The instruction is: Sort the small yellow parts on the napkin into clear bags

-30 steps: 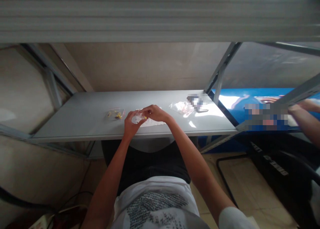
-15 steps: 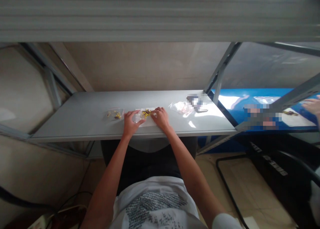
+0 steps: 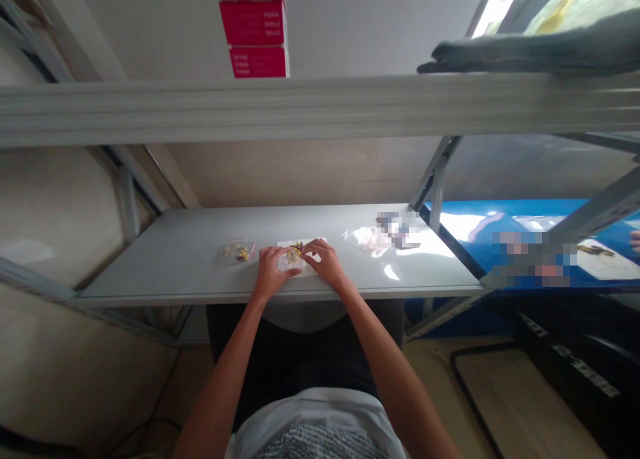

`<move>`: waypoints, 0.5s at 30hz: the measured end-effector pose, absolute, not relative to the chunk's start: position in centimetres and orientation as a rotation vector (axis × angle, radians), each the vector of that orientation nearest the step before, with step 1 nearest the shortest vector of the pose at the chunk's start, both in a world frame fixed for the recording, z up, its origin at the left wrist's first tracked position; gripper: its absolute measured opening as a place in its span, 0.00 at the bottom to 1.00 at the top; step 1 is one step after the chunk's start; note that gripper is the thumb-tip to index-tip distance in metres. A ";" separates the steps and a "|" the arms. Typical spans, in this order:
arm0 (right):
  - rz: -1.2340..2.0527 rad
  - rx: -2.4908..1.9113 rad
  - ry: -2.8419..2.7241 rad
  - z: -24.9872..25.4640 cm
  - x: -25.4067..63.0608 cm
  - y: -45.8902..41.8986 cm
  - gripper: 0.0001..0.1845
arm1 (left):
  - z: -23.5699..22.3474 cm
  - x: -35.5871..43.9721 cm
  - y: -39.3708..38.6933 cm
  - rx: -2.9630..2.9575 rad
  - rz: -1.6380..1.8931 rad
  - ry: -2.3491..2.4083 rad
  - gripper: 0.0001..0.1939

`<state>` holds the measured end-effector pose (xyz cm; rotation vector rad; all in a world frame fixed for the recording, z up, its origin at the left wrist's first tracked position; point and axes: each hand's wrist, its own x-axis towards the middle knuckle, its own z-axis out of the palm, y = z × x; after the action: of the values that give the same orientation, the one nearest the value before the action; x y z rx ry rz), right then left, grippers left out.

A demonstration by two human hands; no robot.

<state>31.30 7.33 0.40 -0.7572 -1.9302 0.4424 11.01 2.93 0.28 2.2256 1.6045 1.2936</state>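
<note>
On the shelf board, my left hand [image 3: 271, 272] curves its fingers and thumb around a small clear plastic bag [image 3: 290, 264], gripping its edge. Small gold-coloured pieces [image 3: 293, 253] show in and at the bag between my hands; their exact kind is too small to make out. My right hand [image 3: 324, 262] has its fingertips pinched together at the bag's right side, on a small gold-coloured piece [image 3: 299, 247]. A white sheet [image 3: 315, 243] lies beneath both hands. Left of them rests another clear bag [image 3: 235, 252] with gold-coloured pieces inside.
To the right lie a clear plastic bag [image 3: 367, 239] with pale contents and a blurred-out item [image 3: 400, 229]. A grey upper shelf edge [image 3: 300, 112] crosses above, carrying red boxes [image 3: 255, 25]. Beyond the metal post [image 3: 437, 179] is a blue surface [image 3: 465, 232] with a person's hand at its far edge.
The view has tilted up, showing more of the upper shelf and its red boxes. My hands stay at the bag; my right fingertips have drawn closer together over the gold-coloured pieces.
</note>
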 end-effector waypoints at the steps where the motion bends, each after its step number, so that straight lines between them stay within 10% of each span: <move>1: 0.460 -0.725 -1.937 0.4 31.3 7.2 0.05 | 0.4 11.1 2.9 2.248 1.284 1.575 0.30; 15: 0.395 -0.889 -1.793 0.7 31.6 6.7 0.16 | 0.2 10.7 2.8 1.714 1.670 1.479 0.25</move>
<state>31.59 6.66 0.73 -0.8885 -1.7926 0.3954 10.70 2.77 0.24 1.7139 1.4786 1.6705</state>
